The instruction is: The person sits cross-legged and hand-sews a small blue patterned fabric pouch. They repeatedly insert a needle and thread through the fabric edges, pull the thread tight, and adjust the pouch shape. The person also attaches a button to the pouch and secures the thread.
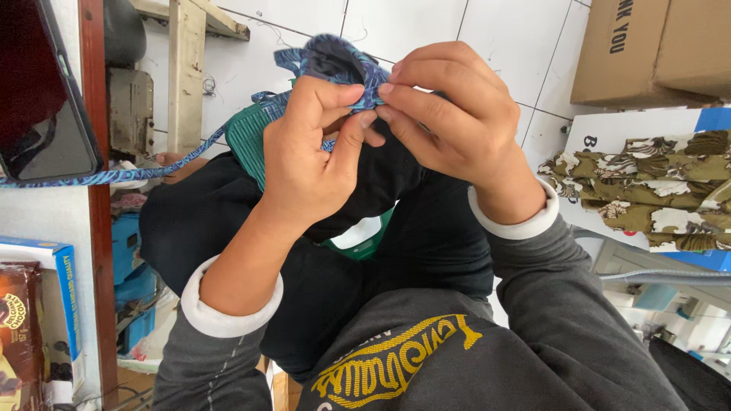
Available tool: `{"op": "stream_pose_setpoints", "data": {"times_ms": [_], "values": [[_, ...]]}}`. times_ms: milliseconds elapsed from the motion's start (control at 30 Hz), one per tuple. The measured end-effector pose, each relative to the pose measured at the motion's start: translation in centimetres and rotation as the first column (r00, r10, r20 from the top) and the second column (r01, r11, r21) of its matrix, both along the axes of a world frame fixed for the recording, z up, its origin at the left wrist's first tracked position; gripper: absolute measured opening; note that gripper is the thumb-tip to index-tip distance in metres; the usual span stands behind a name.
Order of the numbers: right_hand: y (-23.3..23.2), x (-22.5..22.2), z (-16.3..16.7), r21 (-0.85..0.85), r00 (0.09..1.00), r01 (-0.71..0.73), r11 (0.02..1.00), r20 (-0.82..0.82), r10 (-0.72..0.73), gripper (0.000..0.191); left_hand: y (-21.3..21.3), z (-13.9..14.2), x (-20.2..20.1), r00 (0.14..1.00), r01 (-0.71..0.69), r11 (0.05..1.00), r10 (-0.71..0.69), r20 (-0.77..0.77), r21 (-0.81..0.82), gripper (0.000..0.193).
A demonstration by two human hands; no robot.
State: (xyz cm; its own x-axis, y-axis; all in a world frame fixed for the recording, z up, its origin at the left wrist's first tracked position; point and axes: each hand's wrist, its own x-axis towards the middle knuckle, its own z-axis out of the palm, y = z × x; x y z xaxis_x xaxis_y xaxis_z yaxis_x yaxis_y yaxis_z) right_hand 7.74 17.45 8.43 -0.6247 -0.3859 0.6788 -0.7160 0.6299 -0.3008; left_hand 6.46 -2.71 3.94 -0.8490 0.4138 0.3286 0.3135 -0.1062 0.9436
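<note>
We are holding both hands together in front of us, above our lap, and pinching a blue patterned fabric piece [346, 65] between them. Our left hand [308, 156] is clamping the fabric edge between thumb and forefinger, and our right hand [449, 106] is gripping the same edge just beside it, fingertips touching. A narrow blue strap [114, 176] is trailing from the fabric toward the left, past a dark phone [46, 99]. A green woven piece [247, 137] is showing behind our left hand. To the right, a folded brown floral cloth [655, 190] is lying on a white and blue surface, below a cardboard box [647, 49] on the white tiled floor [426, 23].
</note>
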Motion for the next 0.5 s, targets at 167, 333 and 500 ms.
{"op": "stream_pose_setpoints", "data": {"times_ms": [167,333,500], "values": [[0.3,0.3,0.3,0.050,0.999,-0.004,0.999,0.051,0.002,0.031,-0.1,0.0,-0.2,0.997,0.076,0.997,-0.076,0.025,0.029,0.015],[-0.1,0.3,-0.7,0.090,1.000,-0.006,0.996,-0.005,0.006,0.034,0.2,-0.6,-0.6,0.977,0.061,0.987,-0.090,0.194,0.150,0.008],[-1.1,-0.2,-2.7,0.027,0.999,0.032,0.999,0.001,-0.032,0.030,1.1,-1.9,-0.5,0.937,-0.073,0.952,-0.037,0.347,0.299,0.007]]}}
